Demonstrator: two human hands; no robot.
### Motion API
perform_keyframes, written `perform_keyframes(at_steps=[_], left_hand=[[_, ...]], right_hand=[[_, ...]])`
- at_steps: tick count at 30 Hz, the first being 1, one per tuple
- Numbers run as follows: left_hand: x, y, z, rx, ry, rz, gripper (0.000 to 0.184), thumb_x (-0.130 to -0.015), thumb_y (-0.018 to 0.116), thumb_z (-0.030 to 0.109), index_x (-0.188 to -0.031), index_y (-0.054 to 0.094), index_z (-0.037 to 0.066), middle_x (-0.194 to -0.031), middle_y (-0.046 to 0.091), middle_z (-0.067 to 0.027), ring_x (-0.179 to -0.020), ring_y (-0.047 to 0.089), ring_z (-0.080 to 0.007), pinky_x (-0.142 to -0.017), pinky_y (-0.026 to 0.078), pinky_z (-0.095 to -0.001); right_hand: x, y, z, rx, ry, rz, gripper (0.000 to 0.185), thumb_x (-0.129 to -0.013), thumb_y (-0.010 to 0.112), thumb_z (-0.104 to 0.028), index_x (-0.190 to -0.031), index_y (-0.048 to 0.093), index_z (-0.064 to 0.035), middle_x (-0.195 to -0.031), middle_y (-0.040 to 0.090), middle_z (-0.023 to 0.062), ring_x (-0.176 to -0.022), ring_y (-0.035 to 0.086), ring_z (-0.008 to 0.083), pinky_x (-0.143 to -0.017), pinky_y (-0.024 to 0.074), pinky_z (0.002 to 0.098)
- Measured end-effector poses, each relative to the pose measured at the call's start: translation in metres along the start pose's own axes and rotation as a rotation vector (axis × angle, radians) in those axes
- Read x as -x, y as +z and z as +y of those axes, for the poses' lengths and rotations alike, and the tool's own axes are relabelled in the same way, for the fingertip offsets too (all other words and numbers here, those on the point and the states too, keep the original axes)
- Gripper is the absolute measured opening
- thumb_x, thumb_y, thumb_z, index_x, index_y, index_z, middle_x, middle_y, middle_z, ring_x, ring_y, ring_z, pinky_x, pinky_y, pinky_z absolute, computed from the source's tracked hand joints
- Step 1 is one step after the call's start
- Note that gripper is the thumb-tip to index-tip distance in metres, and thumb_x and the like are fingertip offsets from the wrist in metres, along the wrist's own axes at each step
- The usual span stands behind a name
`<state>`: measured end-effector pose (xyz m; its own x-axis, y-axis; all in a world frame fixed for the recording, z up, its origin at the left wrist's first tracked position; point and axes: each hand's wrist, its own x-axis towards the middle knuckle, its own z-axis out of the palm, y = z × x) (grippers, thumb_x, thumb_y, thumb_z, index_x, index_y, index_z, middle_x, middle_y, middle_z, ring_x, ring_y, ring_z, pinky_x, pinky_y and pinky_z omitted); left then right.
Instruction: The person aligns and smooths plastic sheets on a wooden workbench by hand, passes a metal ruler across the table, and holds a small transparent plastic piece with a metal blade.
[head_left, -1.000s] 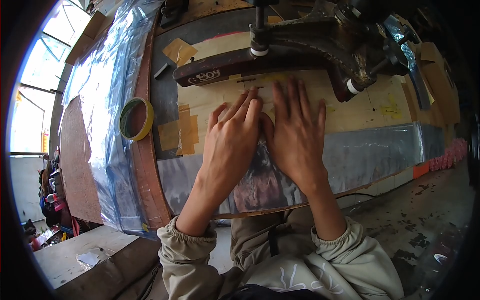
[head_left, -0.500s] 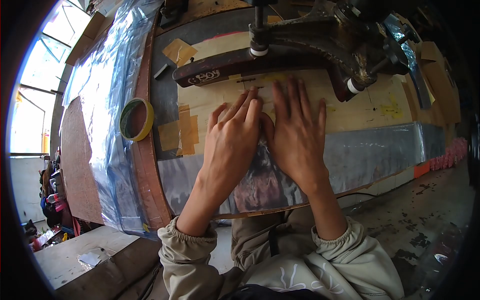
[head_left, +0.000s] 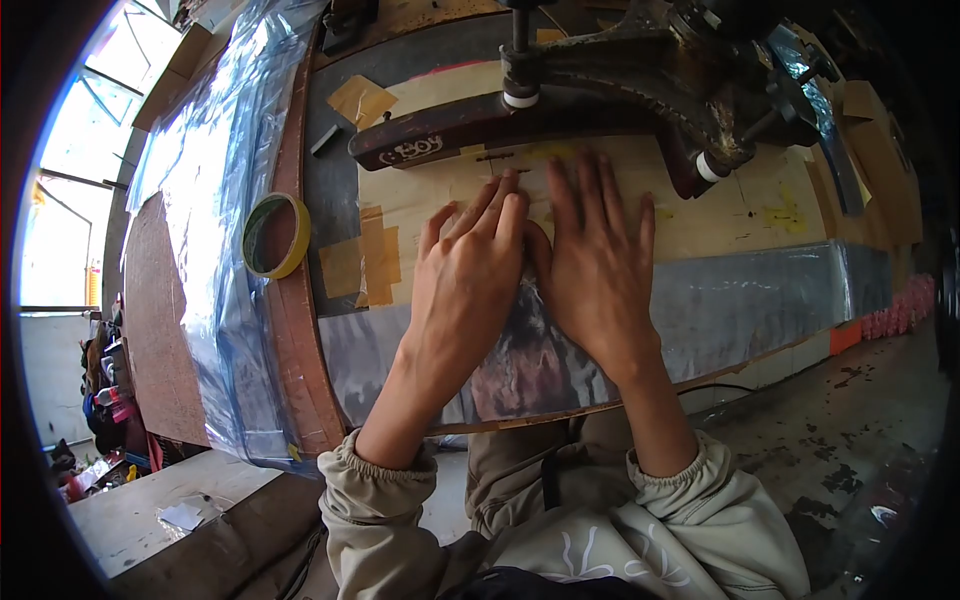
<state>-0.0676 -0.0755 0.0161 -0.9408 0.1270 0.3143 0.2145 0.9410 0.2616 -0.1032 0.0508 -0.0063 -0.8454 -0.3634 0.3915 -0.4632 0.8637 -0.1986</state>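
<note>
My left hand (head_left: 462, 265) rests palm down on a pale, thin sheet (head_left: 715, 225) on the worktable. Its fingers are apart and somewhat bent; the thumb is hidden. Right beside it, my right hand (head_left: 598, 275) lies flat with its fingers stretched out and spread. The two hands nearly touch at the thumb side, and I see nothing held in either. Just beyond the fingertips, a dark metal machine arm (head_left: 455, 140) with white lettering crosses over the sheet. Small dark marks show on the sheet near the left fingertips.
Brown tape (head_left: 375, 258) lies over the sheet's left edge. A yellow tape roll (head_left: 297, 250) sits on the reddish board edge, beside crumpled clear plastic (head_left: 215, 230). Shiny grey film (head_left: 740, 300) covers the table's near side. Cardboard (head_left: 880, 160) stands at the right.
The whole view has shifted very slightly. Both hands keep the same place and pose on the sheet.
</note>
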Motion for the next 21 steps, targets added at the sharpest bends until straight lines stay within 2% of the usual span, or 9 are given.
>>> perform_keyframes(at_steps=[12,15,18,21], left_hand=[[0.002,-0.002,0.0,-0.006,0.01,0.006,0.033,-0.078,0.055,0.004,-0.111,0.05,0.0,-0.131,0.051,-0.0177,-0.123,0.048,-0.027,-0.097,0.039,-0.0443],[0.003,0.0,-0.002,-0.009,0.031,0.066,0.036,-0.083,0.055,0.007,-0.118,0.048,0.001,-0.123,0.057,-0.0165,-0.109,0.057,-0.0324,-0.093,0.042,-0.0445],[0.003,0.002,-0.006,0.047,0.054,0.109,0.039,-0.082,0.055,0.008,-0.12,0.048,0.002,-0.117,0.059,-0.0168,-0.101,0.059,-0.0342,-0.088,0.045,-0.0436],[0.0,-0.02,0.006,0.069,-0.102,-0.098,0.039,-0.081,0.055,0.007,-0.12,0.049,0.002,-0.114,0.06,-0.0176,-0.097,0.06,-0.0352,-0.083,0.047,-0.0432]], right_hand=[[0.001,0.004,0.001,0.0,-0.001,0.03,0.053,-0.089,0.052,-0.038,-0.13,0.047,-0.0052,-0.138,0.043,0.0177,-0.133,0.035,0.029,-0.105,0.022,0.0587],[0.002,0.004,0.001,-0.028,0.007,0.052,0.054,-0.088,0.054,-0.038,-0.13,0.047,-0.0045,-0.137,0.043,0.0182,-0.132,0.035,0.0295,-0.105,0.0229,0.0581],[0.001,-0.001,0.002,-0.073,-0.004,0.037,0.054,-0.087,0.056,-0.036,-0.128,0.048,-0.0031,-0.136,0.044,0.0189,-0.131,0.036,0.031,-0.105,0.0244,0.0573],[0.012,-0.012,0.011,-0.276,-0.026,-0.047,0.052,-0.087,0.058,-0.034,-0.127,0.05,-0.0017,-0.134,0.045,0.0195,-0.13,0.037,0.0327,-0.104,0.0255,0.0573]])
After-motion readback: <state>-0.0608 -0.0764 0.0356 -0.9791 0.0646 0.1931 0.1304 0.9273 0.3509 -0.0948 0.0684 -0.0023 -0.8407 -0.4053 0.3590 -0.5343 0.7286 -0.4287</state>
